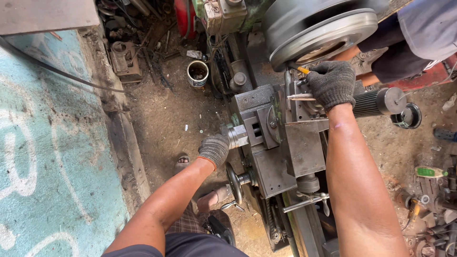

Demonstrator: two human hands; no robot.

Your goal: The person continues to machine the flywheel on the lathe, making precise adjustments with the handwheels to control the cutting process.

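I look down on a grey metal lathe (281, 157). My left hand (214, 150), in a grey knit glove, grips the round handle (235, 135) at the side of the cross slide. My right hand (332, 83), also gloved, rests on the tool post and holds a thin yellow-tipped tool (300, 69) close to a large spinning metal disc (323, 35) in the chuck. A ribbed cylinder (369, 103) with a round end sticks out just right of that hand.
A handwheel (234, 182) sits below my left hand. On the dirt floor stand a tin can (197, 73) and scrap metal parts (126, 59). A painted concrete wall (47, 157) runs along the left. Another person (419, 33) stands at top right. Tools (431, 172) lie at right.
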